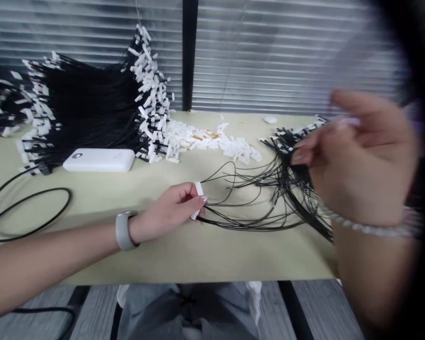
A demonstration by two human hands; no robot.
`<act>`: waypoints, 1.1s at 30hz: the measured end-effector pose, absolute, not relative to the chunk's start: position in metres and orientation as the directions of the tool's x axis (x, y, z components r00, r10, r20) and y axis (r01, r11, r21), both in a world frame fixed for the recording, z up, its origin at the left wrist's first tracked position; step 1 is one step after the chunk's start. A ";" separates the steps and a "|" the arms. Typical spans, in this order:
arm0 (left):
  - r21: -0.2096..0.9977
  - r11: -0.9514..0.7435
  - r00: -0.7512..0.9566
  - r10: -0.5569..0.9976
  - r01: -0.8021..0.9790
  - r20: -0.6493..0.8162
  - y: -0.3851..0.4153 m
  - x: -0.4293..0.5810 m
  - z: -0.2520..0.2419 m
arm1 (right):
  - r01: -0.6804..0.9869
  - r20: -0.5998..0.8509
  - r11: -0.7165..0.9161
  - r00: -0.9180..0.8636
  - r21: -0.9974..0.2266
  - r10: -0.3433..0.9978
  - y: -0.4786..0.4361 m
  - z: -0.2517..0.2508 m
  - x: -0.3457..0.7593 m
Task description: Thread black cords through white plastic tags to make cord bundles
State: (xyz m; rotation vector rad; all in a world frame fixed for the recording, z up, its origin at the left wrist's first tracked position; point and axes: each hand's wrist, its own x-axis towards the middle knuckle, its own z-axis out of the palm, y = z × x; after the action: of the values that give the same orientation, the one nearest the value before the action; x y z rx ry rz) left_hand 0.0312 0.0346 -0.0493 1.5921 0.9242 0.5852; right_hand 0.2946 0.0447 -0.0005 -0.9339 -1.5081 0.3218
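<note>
Between its thumb and fingers, my left hand (pixel 180 205) grips a bunch of thin black cables (pixel 248 222) by their white tagged ends (pixel 199 189). From there the cables run loosely to the right across the table. My right hand (pixel 364 151) is raised over a tangled bundle of black cables (pixel 301 208) at the right. Its fingers are bent but smeared by motion, and whether anything is between them cannot be seen. White ends (pixel 311 126) of that bundle show just behind it.
A tall stack of black cables (pixel 88 104) with white ends stands at the back left. Before it lies a white power bank (pixel 99 159). Small white pieces (pixel 212 139) are scattered mid-table (pixel 198 259). A thick black cord (pixel 69 198) loops at the left. Blinds (pixel 286 56) close off the back.
</note>
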 end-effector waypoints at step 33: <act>0.979 -0.073 0.745 0.660 0.189 -0.095 0.038 0.027 -0.048 | 0.712 0.493 0.687 -0.550 -0.144 0.674 0.018 -0.036 0.236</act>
State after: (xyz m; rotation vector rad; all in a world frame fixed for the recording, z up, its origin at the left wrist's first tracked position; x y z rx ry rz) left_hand 0.0269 0.0383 -0.0482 1.6309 0.6931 0.4445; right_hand 0.2356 0.0180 -0.0356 -1.0654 -2.3779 -0.0979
